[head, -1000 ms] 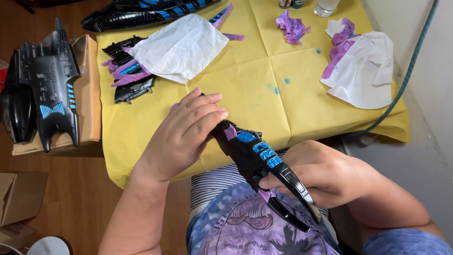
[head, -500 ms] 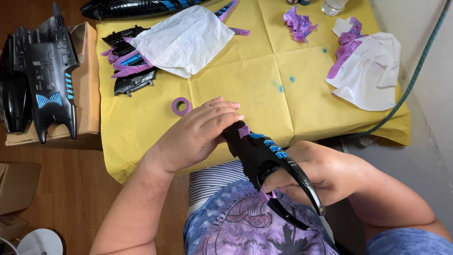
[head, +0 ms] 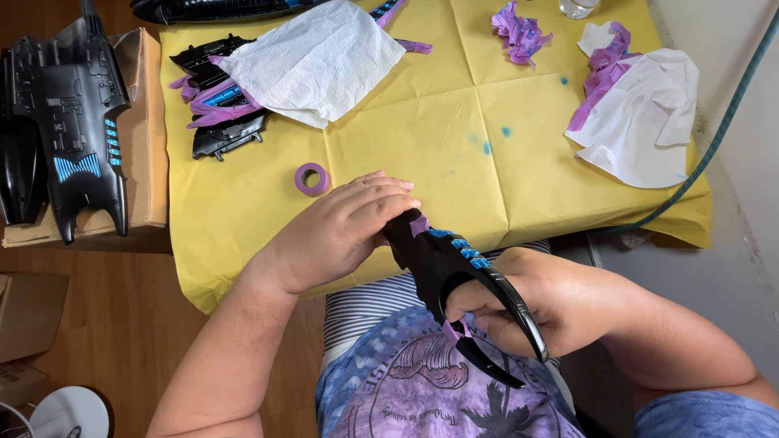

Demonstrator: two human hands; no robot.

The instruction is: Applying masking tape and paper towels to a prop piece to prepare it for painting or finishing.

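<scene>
- The black model part [head: 454, 280], a long curved piece with blue panels and bits of purple masking tape on it, lies above the person's lap at the near edge of the yellow-covered table [head: 454, 130]; its long axis runs on a slant, from the upper left near the table edge down to the lower right, where it ends in thin curved prongs.
- The right hand [head: 531, 312] wraps around the lower, narrower half; its fingers [head: 471, 304] are curled closed over the piece, so this hand carries it.
- The left hand [head: 345, 231] lies over the upper end, palm down, fingers bent and pressed to the part beside a purple tape tab [head: 419, 225]; whether it pinches the tape or only rests there I cannot tell.
- So the taped upper end is nearer the left hand, the pronged end nearer the right; the two hands sit at opposite ends of the same axis.
- A purple tape roll [head: 312, 178] lies on the table just beyond the left hand, apart from it; farther off lie a white paper towel [head: 312, 61] over other black pieces, and crumpled purple tape [head: 519, 31].
</scene>
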